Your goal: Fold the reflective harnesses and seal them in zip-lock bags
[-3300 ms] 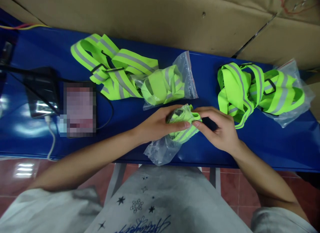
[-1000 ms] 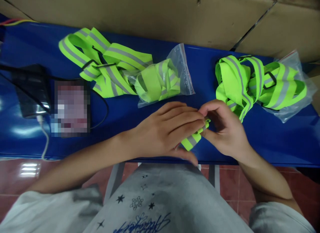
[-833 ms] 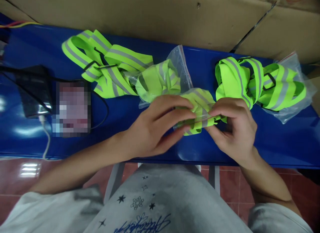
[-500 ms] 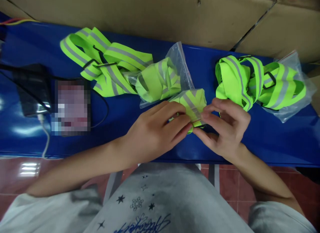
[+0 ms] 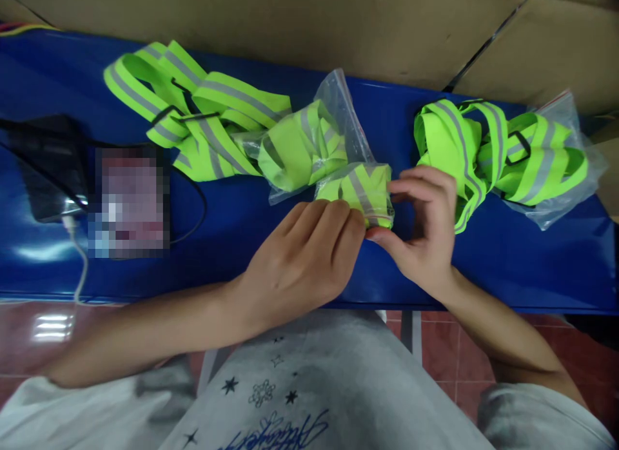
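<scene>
A small clear zip bag [image 5: 358, 191] packed with a folded neon-yellow reflective strap lies on the blue table [image 5: 242, 231]. My left hand [image 5: 304, 256] rests against its near side, fingers curled onto the bag. My right hand [image 5: 420, 227] pinches the bag's right end along the red zip line, thumb and fingers closed on it.
A loose pile of reflective straps [image 5: 193, 118] lies at the back left beside another filled bag [image 5: 309, 147]. More straps [image 5: 454, 156] and a filled bag [image 5: 546, 160] sit at the right. A black device [image 5: 46, 163] with cables lies far left. Cardboard [image 5: 309, 24] stands behind.
The strap has gone fully into the bag, and the bag has been turned and flattened on the table. Both hands have shifted to its right end.
</scene>
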Tool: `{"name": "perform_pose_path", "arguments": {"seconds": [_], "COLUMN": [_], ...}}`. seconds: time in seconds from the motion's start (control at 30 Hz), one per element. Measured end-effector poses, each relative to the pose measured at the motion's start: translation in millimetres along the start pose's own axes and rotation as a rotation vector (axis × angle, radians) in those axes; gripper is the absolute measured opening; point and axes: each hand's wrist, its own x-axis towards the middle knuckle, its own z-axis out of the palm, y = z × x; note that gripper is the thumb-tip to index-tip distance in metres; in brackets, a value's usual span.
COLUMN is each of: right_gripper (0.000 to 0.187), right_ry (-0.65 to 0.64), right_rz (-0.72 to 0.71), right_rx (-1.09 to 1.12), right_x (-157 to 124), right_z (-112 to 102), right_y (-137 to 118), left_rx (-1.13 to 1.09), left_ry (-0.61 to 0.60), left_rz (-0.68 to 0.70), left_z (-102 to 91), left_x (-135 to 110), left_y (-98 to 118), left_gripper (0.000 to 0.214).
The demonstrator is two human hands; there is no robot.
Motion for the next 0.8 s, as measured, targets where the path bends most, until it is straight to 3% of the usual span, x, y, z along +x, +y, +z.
{"name": "perform_pose_path", "arguments": {"seconds": [0.1,0.17,0.3,0.53,0.63,0.7,0.8], "right_gripper": [0.023,0.020,0.024,0.024,0.021,0.019,0.048], "right_ry": [-0.103,-0.118,-0.085,0.057,0.084,0.018,-0.152], "right_rz": [0.173,0.204,0.182,0.082,0.101,0.191,0.383], "right_rx": [0.154,0.199,0.187,0.197,0.138,0.140,0.326], "right_x": [-0.8,-1.6,-2.5,-1.7,-1.1,0.0,3.2], "right_z": [3.5,4.6,5.5,9.9,10.6,10.0,8.0], "right_y": [-4.9,-6.3,-7.7,-9.6,-8.1,-4.5,3.8], "left_rx": [-0.122,-0.246,-0.390,-0.383,-0.435,-0.486,-0.537], "left_ry": [-0.031,-0.063,-0.042,0.031,0.045,0.073,0.093], "left_rz": [-0.087,-0.128,-0.178,-0.054,-0.081,-0.138,-0.251], "left_z": [6.4,8.5,9.9,19.7,18.9,15.6,10.5], "left_x": [-4.2,-6.0,-6.2,-3.1,0.7,5.3,12.9], "left_y": [0.1,-1.3,-3.5,9.5,10.5,7.0,0.9], "left_gripper": [0.015,0.017,0.013,0.019,0.019,0.018,0.014]}}
